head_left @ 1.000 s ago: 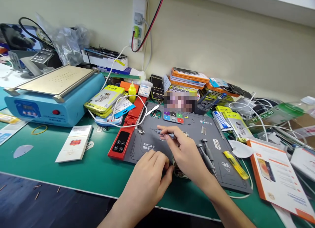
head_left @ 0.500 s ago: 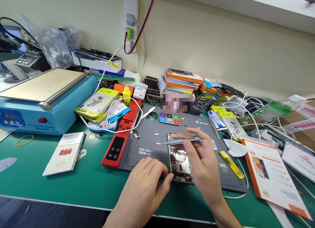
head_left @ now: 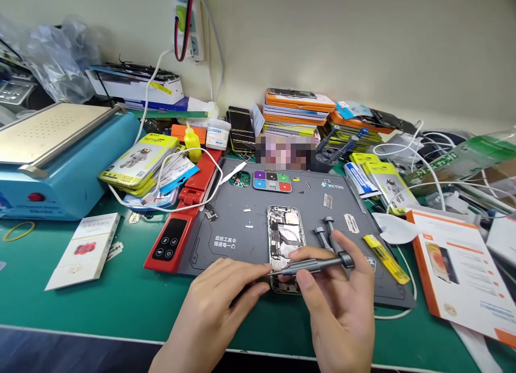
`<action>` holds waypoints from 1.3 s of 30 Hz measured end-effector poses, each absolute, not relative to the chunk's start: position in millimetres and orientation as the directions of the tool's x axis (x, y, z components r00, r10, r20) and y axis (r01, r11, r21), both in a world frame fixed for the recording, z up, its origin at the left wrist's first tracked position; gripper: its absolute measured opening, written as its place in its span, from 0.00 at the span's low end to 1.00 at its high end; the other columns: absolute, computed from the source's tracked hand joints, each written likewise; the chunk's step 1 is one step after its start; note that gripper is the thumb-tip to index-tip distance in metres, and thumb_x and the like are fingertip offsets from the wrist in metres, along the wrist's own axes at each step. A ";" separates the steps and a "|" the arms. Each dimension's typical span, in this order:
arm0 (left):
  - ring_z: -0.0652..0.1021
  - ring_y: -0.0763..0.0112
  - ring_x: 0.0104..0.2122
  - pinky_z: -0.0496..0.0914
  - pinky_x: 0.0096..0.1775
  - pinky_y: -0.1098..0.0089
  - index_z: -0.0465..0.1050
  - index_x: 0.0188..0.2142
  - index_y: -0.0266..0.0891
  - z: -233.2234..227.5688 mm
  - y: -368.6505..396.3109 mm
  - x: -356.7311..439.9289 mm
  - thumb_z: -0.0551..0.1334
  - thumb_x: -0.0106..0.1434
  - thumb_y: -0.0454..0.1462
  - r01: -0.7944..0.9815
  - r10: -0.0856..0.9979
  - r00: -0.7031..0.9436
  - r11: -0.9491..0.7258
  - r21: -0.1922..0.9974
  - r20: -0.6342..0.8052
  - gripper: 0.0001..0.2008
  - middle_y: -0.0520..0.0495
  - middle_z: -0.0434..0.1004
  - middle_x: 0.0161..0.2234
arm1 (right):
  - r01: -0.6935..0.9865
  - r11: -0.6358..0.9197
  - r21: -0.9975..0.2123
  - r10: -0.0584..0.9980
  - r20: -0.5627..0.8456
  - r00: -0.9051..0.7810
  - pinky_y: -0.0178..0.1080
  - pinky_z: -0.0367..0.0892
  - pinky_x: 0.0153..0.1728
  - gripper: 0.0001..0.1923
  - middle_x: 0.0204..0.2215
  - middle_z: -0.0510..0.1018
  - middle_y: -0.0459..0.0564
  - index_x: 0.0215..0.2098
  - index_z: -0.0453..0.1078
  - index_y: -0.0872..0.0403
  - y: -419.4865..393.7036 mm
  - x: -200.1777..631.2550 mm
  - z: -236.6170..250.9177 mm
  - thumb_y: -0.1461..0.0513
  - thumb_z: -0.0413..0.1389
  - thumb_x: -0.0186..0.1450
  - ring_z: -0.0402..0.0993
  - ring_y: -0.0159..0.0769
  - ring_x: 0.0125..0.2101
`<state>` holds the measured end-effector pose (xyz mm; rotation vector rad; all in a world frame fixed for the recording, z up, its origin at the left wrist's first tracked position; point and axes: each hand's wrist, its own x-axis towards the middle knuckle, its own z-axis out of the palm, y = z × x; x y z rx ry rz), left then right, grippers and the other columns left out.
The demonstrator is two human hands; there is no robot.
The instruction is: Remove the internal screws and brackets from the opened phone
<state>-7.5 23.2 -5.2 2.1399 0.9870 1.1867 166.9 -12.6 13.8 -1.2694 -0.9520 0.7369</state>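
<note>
One screwdriver (head_left: 307, 265) over opened phone (head_left: 288, 228) | right hand (head_left: 342, 303) grips it | left hand (head_left: 220, 298) nearly closed at shaft (head_left: 275, 274), perhaps steadying; hold unclear

The left hand (head_left: 220, 303), toward seven o'clock, is bare down to its wrist (head_left: 173, 357), with softly rounded knuckles (head_left: 209, 281) and slim, tapering fingers. The right hand (head_left: 342, 308), toward five o'clock, is equally bare (its nails are too small to judge), its thumb (head_left: 312, 295) smooth and rounded at the tip.

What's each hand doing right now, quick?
Right hand: holding a grey screwdriver.
Left hand: curled beside its shaft; can't tell if holding it.
</note>
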 end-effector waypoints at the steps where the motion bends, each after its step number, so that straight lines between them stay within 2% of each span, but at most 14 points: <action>1: 0.87 0.69 0.39 0.80 0.42 0.69 0.79 0.55 0.45 -4.8 23.0 -7.4 0.60 0.83 0.40 0.338 0.794 0.351 -0.601 0.724 0.496 0.09 0.52 0.90 0.44 | 0.043 0.166 -0.985 0.887 0.168 0.430 0.37 0.83 0.42 0.27 0.44 0.85 0.47 0.69 0.62 0.36 -13.0 167.0 13.8 0.57 0.62 0.76 0.85 0.36 0.42; 11: 0.89 0.71 0.41 0.81 0.45 0.73 0.82 0.52 0.44 -0.5 21.9 -8.4 0.61 0.83 0.38 0.349 0.804 0.333 -0.591 0.727 0.493 0.09 0.53 0.91 0.44 | 0.032 0.151 -0.988 0.896 0.150 0.418 0.40 0.85 0.46 0.27 0.44 0.86 0.47 0.70 0.62 0.33 -18.4 168.9 13.8 0.58 0.60 0.77 0.86 0.38 0.45; 20: 0.88 0.73 0.39 0.80 0.45 0.75 0.84 0.51 0.41 1.0 22.7 -8.6 0.63 0.81 0.36 0.317 0.807 0.324 -0.584 0.747 0.494 0.09 0.53 0.91 0.43 | -0.018 0.133 -0.991 0.919 0.116 0.377 0.38 0.85 0.47 0.27 0.44 0.87 0.46 0.70 0.64 0.36 -14.9 171.1 12.8 0.58 0.62 0.76 0.87 0.36 0.45; 28: 0.88 0.75 0.37 0.78 0.42 0.78 0.85 0.50 0.41 5.3 22.8 -8.5 0.64 0.81 0.36 0.283 0.820 0.296 -0.565 0.775 0.489 0.09 0.53 0.91 0.41 | -0.160 0.129 -0.979 0.951 0.077 0.301 0.36 0.86 0.44 0.26 0.45 0.87 0.49 0.68 0.66 0.38 -10.6 178.5 8.4 0.59 0.65 0.75 0.88 0.37 0.43; 32: 0.88 0.76 0.37 0.78 0.43 0.79 0.86 0.50 0.42 5.8 22.0 -10.1 0.65 0.80 0.36 0.249 0.831 0.280 -0.546 0.800 0.481 0.09 0.55 0.91 0.41 | -0.198 0.147 -0.969 0.956 0.088 0.281 0.36 0.86 0.39 0.24 0.44 0.87 0.49 0.66 0.67 0.39 -8.4 179.7 8.4 0.60 0.64 0.75 0.89 0.37 0.41; 39: 0.89 0.77 0.39 0.78 0.45 0.80 0.87 0.51 0.43 4.7 22.4 -11.7 0.66 0.79 0.35 0.248 0.837 0.272 -0.538 0.805 0.475 0.08 0.56 0.92 0.43 | -0.244 0.152 -0.958 0.963 0.088 0.255 0.38 0.87 0.41 0.22 0.43 0.88 0.50 0.65 0.67 0.43 -4.8 178.5 10.9 0.61 0.64 0.75 0.90 0.39 0.41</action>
